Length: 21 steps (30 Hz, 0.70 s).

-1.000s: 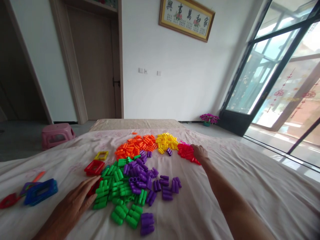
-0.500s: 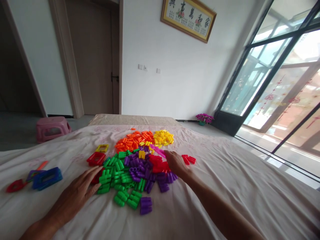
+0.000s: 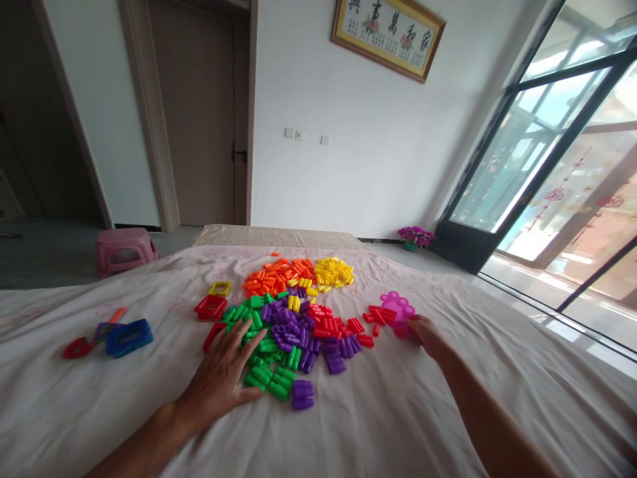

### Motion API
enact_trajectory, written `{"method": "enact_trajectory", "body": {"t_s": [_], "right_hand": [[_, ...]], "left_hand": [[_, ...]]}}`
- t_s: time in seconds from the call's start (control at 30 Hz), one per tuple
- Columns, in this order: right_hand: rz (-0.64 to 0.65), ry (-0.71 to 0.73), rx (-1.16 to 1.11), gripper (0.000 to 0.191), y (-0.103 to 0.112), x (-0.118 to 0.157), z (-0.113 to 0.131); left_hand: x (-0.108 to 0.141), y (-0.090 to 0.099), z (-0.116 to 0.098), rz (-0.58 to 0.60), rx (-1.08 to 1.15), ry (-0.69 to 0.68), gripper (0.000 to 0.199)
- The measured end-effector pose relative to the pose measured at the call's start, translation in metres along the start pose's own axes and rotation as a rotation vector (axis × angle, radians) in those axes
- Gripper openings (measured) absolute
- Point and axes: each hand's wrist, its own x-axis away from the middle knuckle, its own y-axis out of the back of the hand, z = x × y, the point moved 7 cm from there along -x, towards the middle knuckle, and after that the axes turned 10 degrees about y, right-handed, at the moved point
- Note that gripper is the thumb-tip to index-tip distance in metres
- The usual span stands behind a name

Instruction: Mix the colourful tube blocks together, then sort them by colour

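My left hand (image 3: 223, 368) lies with its fingers spread over the left side of a pile of green plastic building blocks (image 3: 256, 338). Out to the right, my right hand (image 3: 426, 335) grips the edge of a translucent pink plastic piece with a scalloped outline (image 3: 397, 307). Beside that piece lie loose red blocks (image 3: 379, 313), and further red blocks (image 3: 328, 324) rest against the purple blocks (image 3: 288, 325). A red frame piece (image 3: 213, 335) shows partly behind my left fingers.
Orange blocks (image 3: 279, 273) and yellow blocks (image 3: 334, 272) are heaped at the back. Red (image 3: 210, 307), yellow (image 3: 219, 288) and blue (image 3: 128, 337) frame pieces lie on the left. A wrinkled pale cloth (image 3: 378, 411) covers the surface. A pink stool (image 3: 127, 251) stands beyond.
My right hand has moved right with the pink piece, and some red blocks now lie spread further right. My left hand has shifted right onto the green blocks. The view has turned slightly.
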Motion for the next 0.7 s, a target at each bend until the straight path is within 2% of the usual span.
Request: {"method": "enact_trajectory", "body": {"t_s": [0.1,0.23,0.33,0.43,0.57,0.7], "right_hand": [[0.152,-0.003,-0.099,0.010,-0.040,0.004,0.017],[0.364,-0.012,-0.294,0.013,-0.101,0.022,0.059],[0.430,-0.007,-0.419,0.010,-0.139,0.043,0.094],[0.527,0.038,-0.474,0.009,-0.173,0.066,0.128],[0.622,0.149,-0.557,0.012,-0.209,0.090,0.165],[0.604,0.206,-0.549,0.009,-0.227,0.102,0.188]], "left_hand": [[-0.013,-0.010,-0.002,-0.019,-0.057,0.057,0.100],[-0.016,-0.010,0.000,-0.026,-0.073,0.120,0.096],[-0.012,-0.005,-0.001,-0.048,-0.062,0.147,0.089],[-0.008,-0.003,-0.004,-0.051,-0.049,0.146,0.090],[-0.009,-0.001,-0.003,-0.045,-0.007,0.178,0.093],[-0.013,0.007,0.002,-0.046,0.066,0.246,0.086]]}}
